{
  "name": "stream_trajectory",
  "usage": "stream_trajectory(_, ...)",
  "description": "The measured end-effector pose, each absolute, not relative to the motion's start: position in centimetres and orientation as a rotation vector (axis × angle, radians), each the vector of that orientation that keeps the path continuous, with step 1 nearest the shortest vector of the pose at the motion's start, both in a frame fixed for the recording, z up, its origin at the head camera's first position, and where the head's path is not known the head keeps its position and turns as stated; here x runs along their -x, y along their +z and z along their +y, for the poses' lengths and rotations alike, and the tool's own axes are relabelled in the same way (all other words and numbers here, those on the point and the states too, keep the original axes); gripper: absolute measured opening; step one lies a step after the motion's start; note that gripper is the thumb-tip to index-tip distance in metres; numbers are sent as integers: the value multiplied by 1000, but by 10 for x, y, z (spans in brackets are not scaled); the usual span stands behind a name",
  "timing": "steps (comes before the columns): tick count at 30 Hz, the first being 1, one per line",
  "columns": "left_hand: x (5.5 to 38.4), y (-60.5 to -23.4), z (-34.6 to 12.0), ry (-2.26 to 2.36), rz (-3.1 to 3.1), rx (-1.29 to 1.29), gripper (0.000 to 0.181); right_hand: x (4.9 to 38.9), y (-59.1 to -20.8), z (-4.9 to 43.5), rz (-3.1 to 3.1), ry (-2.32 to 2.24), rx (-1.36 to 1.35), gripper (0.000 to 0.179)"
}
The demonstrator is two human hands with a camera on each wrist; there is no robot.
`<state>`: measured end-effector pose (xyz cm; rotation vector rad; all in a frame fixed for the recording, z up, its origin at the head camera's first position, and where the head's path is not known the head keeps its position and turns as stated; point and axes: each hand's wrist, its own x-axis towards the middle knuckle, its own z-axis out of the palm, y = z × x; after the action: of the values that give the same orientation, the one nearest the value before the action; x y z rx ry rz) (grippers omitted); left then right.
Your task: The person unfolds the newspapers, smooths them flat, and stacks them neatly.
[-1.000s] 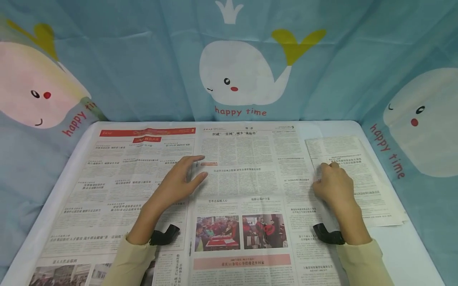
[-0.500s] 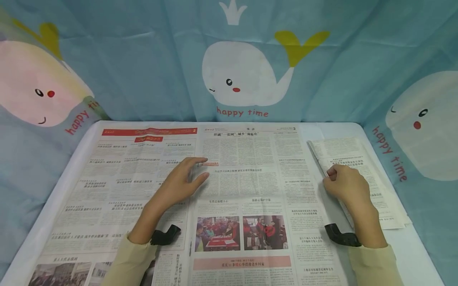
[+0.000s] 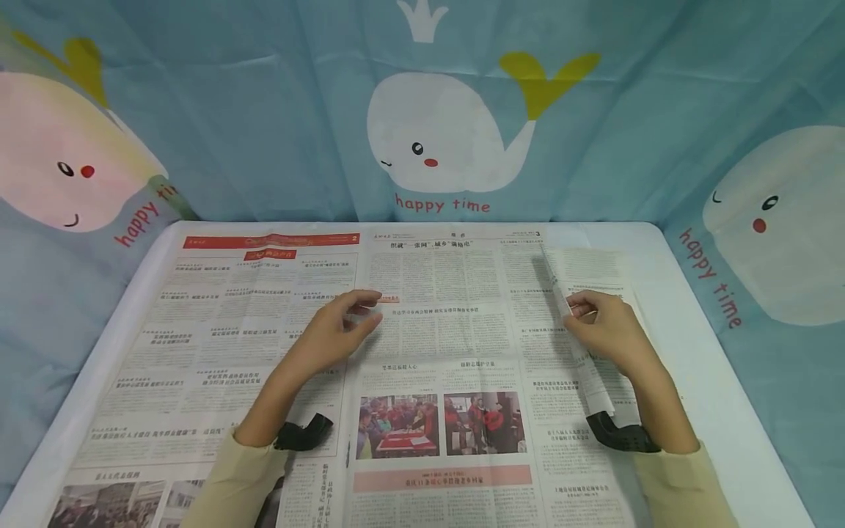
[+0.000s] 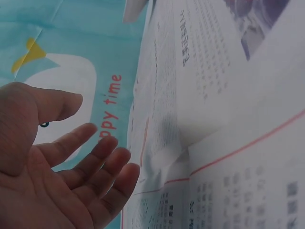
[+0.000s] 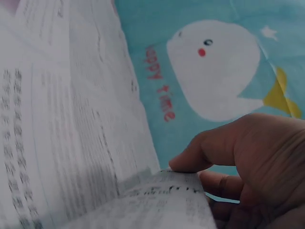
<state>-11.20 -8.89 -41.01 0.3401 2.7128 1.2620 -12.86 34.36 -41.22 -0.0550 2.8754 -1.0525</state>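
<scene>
A folded newspaper (image 3: 593, 385) stands partly lifted along its left edge, over the right side of a spread-out newspaper (image 3: 449, 341). My right hand (image 3: 610, 330) pinches that raised edge between thumb and fingers. In the right wrist view the thumb (image 5: 188, 162) presses on top of the folded sheets (image 5: 167, 202), the other fingers beneath. Over the middle of the spread newspaper hovers my left hand (image 3: 333, 330), fingers loosely bent and thumb apart. The left wrist view shows its palm (image 4: 52, 195) holding nothing.
The newspapers lie on a white table (image 3: 719, 400), its surface showing at the right. A blue curtain (image 3: 284, 147) with whale prints borders the back and both sides. Each wrist wears a black strap mount (image 3: 620, 433).
My right hand first moved right to the folded newspaper's left edge, then drew it left, its edge now raised over the spread sheet. The left hand stays almost still, its fingers bending slightly.
</scene>
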Motion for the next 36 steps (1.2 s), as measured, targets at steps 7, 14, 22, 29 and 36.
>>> stream_trajectory(7, 110, -414, -79, 1297, 2671, -378, 44, 126, -418, 313, 2836, -1218, 155, 36)
stream_trajectory(14, 104, -417, -59, 1349, 2592, -410, 40, 119, -426, 280, 2723, -1389, 190, 34)
stream_trajectory(22, 94, -422, -36, 1369, 2518, -420, 40, 107, -433, 247, 2569, -1490, 276, 35)
stream_trajectory(29, 88, -423, -25, 1458, 2362, -325, 49, 95, -435, 226, 2518, -1519, 345, 31)
stream_trajectory(36, 85, -429, -21, 1515, 2195, -371, 58, 85, -440, 210, 2470, -1542, 433, 29)
